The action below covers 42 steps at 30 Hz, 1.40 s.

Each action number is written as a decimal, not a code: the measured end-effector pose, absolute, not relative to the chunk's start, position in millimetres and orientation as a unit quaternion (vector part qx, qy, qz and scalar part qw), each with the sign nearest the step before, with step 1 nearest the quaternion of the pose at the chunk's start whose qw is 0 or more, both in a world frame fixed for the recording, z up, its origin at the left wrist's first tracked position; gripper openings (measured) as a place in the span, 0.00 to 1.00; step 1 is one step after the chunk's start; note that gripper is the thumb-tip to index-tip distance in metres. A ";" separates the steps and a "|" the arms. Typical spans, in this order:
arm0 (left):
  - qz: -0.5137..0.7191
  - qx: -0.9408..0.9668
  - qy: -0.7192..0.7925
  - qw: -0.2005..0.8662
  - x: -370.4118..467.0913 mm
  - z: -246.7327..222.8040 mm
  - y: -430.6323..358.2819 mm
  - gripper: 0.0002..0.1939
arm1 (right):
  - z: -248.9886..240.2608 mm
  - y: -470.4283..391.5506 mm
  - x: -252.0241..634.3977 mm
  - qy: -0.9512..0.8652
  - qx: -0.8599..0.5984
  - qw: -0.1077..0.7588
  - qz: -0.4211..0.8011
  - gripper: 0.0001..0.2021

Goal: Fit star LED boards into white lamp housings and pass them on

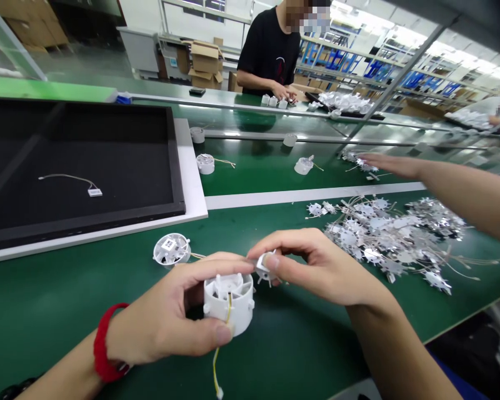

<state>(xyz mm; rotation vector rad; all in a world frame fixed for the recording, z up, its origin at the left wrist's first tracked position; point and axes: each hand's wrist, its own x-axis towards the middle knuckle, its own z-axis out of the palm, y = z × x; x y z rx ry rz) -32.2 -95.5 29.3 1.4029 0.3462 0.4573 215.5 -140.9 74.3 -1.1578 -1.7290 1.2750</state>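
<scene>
My left hand, with a red band at its wrist, grips a white round plastic housing between thumb and fingers. A yellow-and-white wire with a small plug hangs down its front. Just right of the housing, my right hand pinches a small silvery part with a white block. Behind my left hand, a round white part with a square centre lies on the green table. A heap of silvery star-shaped plates with wires spreads to the right.
At the left is a black tray holding a small wired piece. White housings stand beyond the white strip. Another person's hand reaches in from the right; a person in black works opposite.
</scene>
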 end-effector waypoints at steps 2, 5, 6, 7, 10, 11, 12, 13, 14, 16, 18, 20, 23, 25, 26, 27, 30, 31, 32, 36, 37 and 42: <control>0.233 0.633 0.190 0.713 -31.5 29.3 -96.0 0.25 | 75.2 -140.1 217.2 -0.642 -0.474 0.375 0.472 0.07; 0.288 0.646 0.240 0.665 -29.6 27.1 -97.4 0.23 | 74.8 -137.7 219.1 -0.588 -0.479 0.431 0.488 0.03; 0.302 0.654 0.253 0.645 -28.9 25.9 -97.9 0.24 | 74.2 -136.7 219.1 -0.570 -0.470 0.446 0.505 0.03; 0.313 0.663 0.263 0.627 -28.2 24.5 -98.5 0.24 | 73.6 -135.7 218.7 -0.553 -0.459 0.456 0.524 0.03; 0.323 0.683 0.289 0.589 -26.5 21.0 -100.3 0.24 | 71.4 -133.4 215.7 -0.517 -0.434 0.467 0.571 0.07; 0.322 0.688 0.294 0.580 -26.1 20.4 -100.8 0.24 | 70.9 -133.0 214.8 -0.508 -0.428 0.468 0.583 0.09; 0.323 0.695 0.297 0.570 -25.8 20.1 -101.2 0.24 | 70.6 -132.9 214.1 -0.501 -0.422 0.468 0.594 0.10; 0.323 0.701 0.300 0.560 -25.5 20.2 -101.5 0.25 | 70.5 -133.1 213.9 -0.492 -0.418 0.468 0.603 0.11; 0.326 0.708 0.303 0.549 -25.2 20.6 -101.8 0.25 | 70.7 -133.6 214.1 -0.485 -0.416 0.465 0.613 0.11; 0.336 0.720 0.310 0.522 -24.3 22.0 -102.1 0.25 | 71.7 -135.6 215.5 -0.471 -0.412 0.448 0.639 0.09; 0.350 0.730 0.322 0.492 -23.1 23.9 -102.6 0.25 | 73.1 -138.5 216.5 -0.459 -0.390 0.409 0.686 0.08; 0.357 0.738 0.331 0.467 -21.6 25.9 -103.7 0.26 | 73.7 -141.4 215.1 -0.444 -0.358 0.359 0.739 0.08; 0.348 0.745 0.331 0.463 -19.8 28.4 -105.6 0.27 | 71.9 -144.0 206.8 -0.423 -0.343 0.337 0.768 0.10; 0.335 0.738 0.324 0.488 -19.5 29.3 -106.0 0.27 | 69.5 -144.0 199.4 -0.427 -0.364 0.361 0.745 0.10; 0.323 0.727 0.322 0.513 -19.6 29.4 -105.6 0.27 | 68.3 -143.5 195.9 -0.434 -0.376 0.377 0.727 0.10; 0.308 0.713 0.317 0.544 -19.9 29.4 -104.8 0.27 | 67.3 -142.8 193.0 -0.443 -0.388 0.392 0.707 0.10; 0.259 0.677 0.289 0.625 -21.2 29.0 -101.4 0.27 | 65.5 -139.6 187.8 -0.464 -0.414 0.427 0.657 0.08; 0.246 0.671 0.278 0.642 -21.6 29.0 -100.4 0.28 | 65.1 -138.6 187.1 -0.467 -0.421 0.431 0.647 0.08; 0.237 0.664 0.271 0.655 -21.9 29.2 -99.5 0.28 | 64.8 -137.6 186.7 -0.469 -0.428 0.431 0.641 0.09; 0.206 0.613 0.255 0.719 -22.1 32.0 -97.2 0.31 | 63.6 -135.6 186.0 -0.462 -0.440 0.422 0.644 0.09; 0.196 0.602 0.243 0.735 -21.8 33.0 -96.4 0.31 | 63.4 -135.3 185.8 -0.457 -0.440 0.423 0.647 0.09; 0.162 0.575 0.191 0.779 -21.2 35.5 -91.9 0.33 | 63.3 -134.2 184.8 -0.445 -0.455 0.419 0.648 0.09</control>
